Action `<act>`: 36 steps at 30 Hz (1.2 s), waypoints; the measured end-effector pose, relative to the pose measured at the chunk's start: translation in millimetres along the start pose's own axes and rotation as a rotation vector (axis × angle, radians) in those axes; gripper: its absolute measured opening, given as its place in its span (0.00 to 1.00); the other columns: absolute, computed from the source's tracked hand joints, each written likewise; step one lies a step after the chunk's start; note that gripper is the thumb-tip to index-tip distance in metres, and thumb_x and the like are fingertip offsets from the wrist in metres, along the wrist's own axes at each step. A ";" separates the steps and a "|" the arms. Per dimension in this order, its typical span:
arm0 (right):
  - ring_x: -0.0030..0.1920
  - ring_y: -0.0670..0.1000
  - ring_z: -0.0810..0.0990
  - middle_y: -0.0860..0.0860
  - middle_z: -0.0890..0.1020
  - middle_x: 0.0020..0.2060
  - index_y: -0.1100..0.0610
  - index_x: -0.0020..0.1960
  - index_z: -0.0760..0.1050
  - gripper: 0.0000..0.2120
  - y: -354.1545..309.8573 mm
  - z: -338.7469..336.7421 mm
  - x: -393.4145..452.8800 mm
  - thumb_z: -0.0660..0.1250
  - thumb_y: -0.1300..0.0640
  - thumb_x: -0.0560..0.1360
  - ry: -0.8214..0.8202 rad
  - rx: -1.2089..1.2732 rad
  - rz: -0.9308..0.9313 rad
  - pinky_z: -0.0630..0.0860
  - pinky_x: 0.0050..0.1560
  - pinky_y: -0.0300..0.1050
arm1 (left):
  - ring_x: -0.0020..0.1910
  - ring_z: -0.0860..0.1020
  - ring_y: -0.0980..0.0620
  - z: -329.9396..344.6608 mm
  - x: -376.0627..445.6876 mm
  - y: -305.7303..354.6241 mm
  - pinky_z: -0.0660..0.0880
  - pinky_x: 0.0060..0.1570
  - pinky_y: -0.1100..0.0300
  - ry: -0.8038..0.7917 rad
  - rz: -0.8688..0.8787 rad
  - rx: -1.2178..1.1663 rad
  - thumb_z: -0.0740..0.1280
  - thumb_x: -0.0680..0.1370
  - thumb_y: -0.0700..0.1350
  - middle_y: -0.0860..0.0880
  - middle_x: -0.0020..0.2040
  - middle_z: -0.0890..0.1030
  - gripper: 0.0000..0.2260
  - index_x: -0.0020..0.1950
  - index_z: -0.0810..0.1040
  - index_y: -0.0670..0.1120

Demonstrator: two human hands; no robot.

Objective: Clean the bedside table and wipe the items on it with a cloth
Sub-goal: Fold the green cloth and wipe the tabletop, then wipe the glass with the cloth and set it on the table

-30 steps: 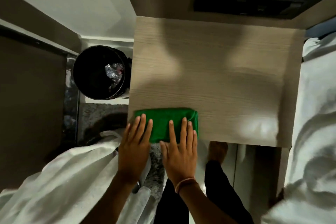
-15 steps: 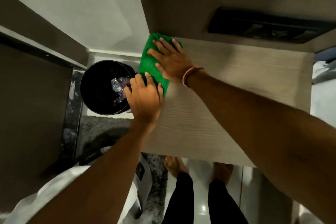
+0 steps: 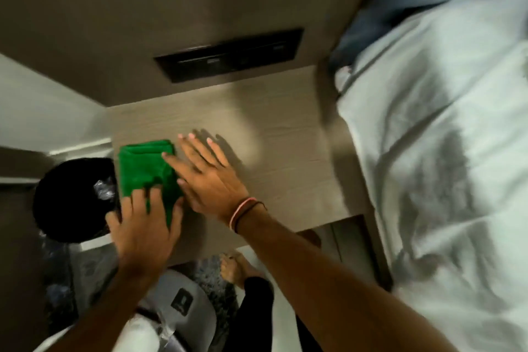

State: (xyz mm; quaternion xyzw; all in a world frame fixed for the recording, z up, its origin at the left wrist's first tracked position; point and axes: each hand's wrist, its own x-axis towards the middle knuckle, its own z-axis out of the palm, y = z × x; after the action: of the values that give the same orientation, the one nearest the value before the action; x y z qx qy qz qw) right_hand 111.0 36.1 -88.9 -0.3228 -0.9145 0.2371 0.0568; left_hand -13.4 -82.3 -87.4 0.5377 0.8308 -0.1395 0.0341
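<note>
A folded green cloth (image 3: 143,164) lies on the left part of the light wooden bedside table (image 3: 280,151). My left hand (image 3: 144,226) presses flat on the cloth's near end, fingers spread. Beside it, my right hand (image 3: 207,177) rests flat with spread fingers, mostly on the bare table top; only its left fingers touch the cloth's right edge. A pink band circles the right wrist. No other items show on the table top.
A black waste bin (image 3: 74,200) with crumpled plastic stands left of the table. A bed with white sheets (image 3: 445,151) runs along the right. A dark switch panel (image 3: 228,54) sits on the wall behind. White cloth and my bare foot (image 3: 237,266) are below.
Both hands have pulled the cloth from the far left corner toward me along the left edge. The right hand has slid off to the cloth's right side. The view has swung right toward the bed.
</note>
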 end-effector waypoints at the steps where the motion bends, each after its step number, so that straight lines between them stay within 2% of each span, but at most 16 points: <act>1: 0.81 0.61 0.56 0.61 0.60 0.80 0.54 0.78 0.64 0.26 14.3 -18.0 -13.5 0.61 0.52 0.81 0.124 0.056 0.094 0.53 0.79 0.62 | 0.47 0.73 0.37 -12.4 10.3 17.1 0.68 0.46 0.43 0.063 0.046 -0.008 0.53 0.82 0.57 0.35 0.51 0.74 0.22 0.59 0.74 0.40; 4: 0.78 0.63 0.63 0.63 0.65 0.77 0.57 0.75 0.70 0.24 68.6 -86.1 -54.5 0.64 0.55 0.79 0.479 0.106 0.366 0.62 0.76 0.62 | 0.51 0.73 0.37 -57.1 44.6 89.0 0.69 0.49 0.43 0.310 0.234 -0.058 0.54 0.83 0.58 0.36 0.56 0.75 0.22 0.65 0.72 0.42; 8: 0.69 0.64 0.75 0.64 0.75 0.70 0.60 0.67 0.77 0.19 148.4 -191.2 -128.6 0.66 0.56 0.78 0.915 -0.048 0.696 0.71 0.70 0.57 | 0.63 0.73 0.37 -131.9 82.7 224.5 0.67 0.62 0.41 0.488 0.527 -0.273 0.55 0.83 0.59 0.37 0.68 0.74 0.24 0.73 0.68 0.46; 10: 0.67 0.62 0.76 0.62 0.77 0.66 0.60 0.65 0.79 0.17 182.0 -236.1 -168.9 0.67 0.56 0.78 1.121 -0.107 0.846 0.72 0.68 0.55 | 0.67 0.73 0.37 -165.6 88.7 292.6 0.65 0.66 0.41 0.573 0.655 -0.310 0.55 0.83 0.60 0.38 0.71 0.72 0.25 0.75 0.66 0.48; 13: 0.66 0.58 0.75 0.59 0.77 0.64 0.61 0.65 0.76 0.19 231.5 -283.3 -228.5 0.68 0.55 0.76 1.370 -0.140 1.093 0.66 0.67 0.42 | 0.68 0.73 0.38 -204.4 83.8 383.0 0.65 0.69 0.40 0.616 0.824 -0.340 0.54 0.83 0.60 0.39 0.72 0.72 0.25 0.76 0.66 0.49; 15: 0.70 0.57 0.70 0.58 0.71 0.69 0.62 0.71 0.69 0.27 262.4 -300.9 -254.1 0.68 0.50 0.77 1.445 0.018 1.337 0.63 0.68 0.39 | 0.69 0.73 0.39 -220.5 79.3 425.2 0.65 0.69 0.39 0.623 0.907 -0.365 0.54 0.83 0.60 0.39 0.72 0.72 0.25 0.75 0.67 0.49; 17: 0.76 0.60 0.60 0.60 0.59 0.77 0.61 0.78 0.56 0.39 296.2 -311.0 -273.2 0.66 0.41 0.77 1.331 0.320 1.631 0.64 0.74 0.50 | 0.68 0.73 0.40 -228.1 73.0 461.6 0.65 0.68 0.40 0.636 0.977 -0.385 0.54 0.83 0.60 0.39 0.72 0.73 0.25 0.74 0.69 0.48; 19: 0.79 0.62 0.52 0.63 0.50 0.79 0.60 0.81 0.49 0.46 318.3 -314.6 -277.2 0.66 0.37 0.75 1.185 0.525 1.740 0.60 0.77 0.56 | 0.68 0.74 0.40 -229.3 68.7 481.3 0.66 0.68 0.40 0.637 1.015 -0.401 0.53 0.83 0.60 0.39 0.71 0.74 0.24 0.74 0.69 0.48; 22: 0.78 0.64 0.56 0.65 0.59 0.77 0.58 0.81 0.47 0.48 334.9 -308.8 -271.5 0.70 0.44 0.72 1.189 0.565 1.689 0.58 0.78 0.56 | 0.67 0.74 0.41 -218.3 71.3 485.4 0.66 0.68 0.40 0.636 1.015 -0.396 0.54 0.83 0.59 0.39 0.70 0.74 0.24 0.73 0.70 0.47; 24: 0.74 0.62 0.66 0.62 0.68 0.73 0.57 0.80 0.49 0.46 331.2 -304.8 -272.2 0.70 0.48 0.71 1.237 0.504 1.618 0.62 0.75 0.50 | 0.65 0.76 0.41 -208.8 75.8 470.6 0.67 0.67 0.38 0.675 1.009 -0.392 0.55 0.83 0.59 0.39 0.68 0.76 0.23 0.72 0.72 0.46; 27: 0.70 0.57 0.73 0.57 0.72 0.71 0.57 0.79 0.54 0.44 297.8 -294.7 -260.5 0.71 0.53 0.69 1.270 0.421 1.468 0.66 0.69 0.43 | 0.63 0.77 0.41 -195.6 92.6 422.5 0.68 0.64 0.37 0.689 0.966 -0.389 0.57 0.83 0.58 0.40 0.66 0.77 0.22 0.69 0.74 0.46; 29: 0.69 0.47 0.75 0.52 0.73 0.70 0.60 0.78 0.55 0.44 262.8 -285.7 -243.8 0.72 0.57 0.68 1.327 0.411 1.281 0.70 0.70 0.41 | 0.61 0.77 0.40 -187.7 100.4 383.8 0.69 0.63 0.40 0.677 0.908 -0.389 0.57 0.83 0.57 0.40 0.65 0.78 0.21 0.68 0.75 0.46; 31: 0.60 0.30 0.76 0.40 0.71 0.63 0.63 0.78 0.55 0.44 219.1 -269.2 -212.2 0.73 0.63 0.67 1.352 0.507 1.064 0.77 0.56 0.30 | 0.60 0.77 0.39 -171.3 104.9 329.5 0.69 0.60 0.43 0.658 0.797 -0.361 0.58 0.83 0.55 0.40 0.64 0.78 0.19 0.67 0.76 0.45; 32: 0.56 0.27 0.76 0.38 0.70 0.60 0.64 0.78 0.54 0.45 197.0 -258.9 -195.4 0.73 0.66 0.67 1.333 0.572 0.973 0.77 0.51 0.27 | 0.59 0.77 0.39 -159.9 104.1 296.7 0.70 0.58 0.44 0.636 0.735 -0.344 0.58 0.83 0.53 0.39 0.64 0.79 0.18 0.67 0.76 0.45; 34: 0.56 0.34 0.80 0.45 0.75 0.61 0.65 0.78 0.57 0.45 162.6 -244.0 -173.3 0.75 0.68 0.66 1.265 0.788 0.848 0.78 0.51 0.30 | 0.56 0.78 0.38 -133.6 96.5 242.0 0.72 0.55 0.45 0.563 0.643 -0.305 0.60 0.81 0.47 0.38 0.63 0.79 0.15 0.67 0.75 0.44; 36: 0.55 0.50 0.82 0.58 0.81 0.57 0.66 0.71 0.70 0.34 131.4 -225.1 -142.6 0.74 0.67 0.66 1.109 1.102 0.747 0.80 0.54 0.44 | 0.56 0.77 0.37 -105.0 86.2 173.7 0.73 0.54 0.44 0.404 0.555 -0.176 0.65 0.77 0.43 0.36 0.64 0.77 0.19 0.68 0.72 0.42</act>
State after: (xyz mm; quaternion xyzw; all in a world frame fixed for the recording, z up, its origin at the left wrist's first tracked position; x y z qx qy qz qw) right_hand 354.9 126.7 54.7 -0.5974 -0.3438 0.4582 0.5613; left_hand 117.1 88.7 -38.4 0.7546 0.6520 0.0562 -0.0481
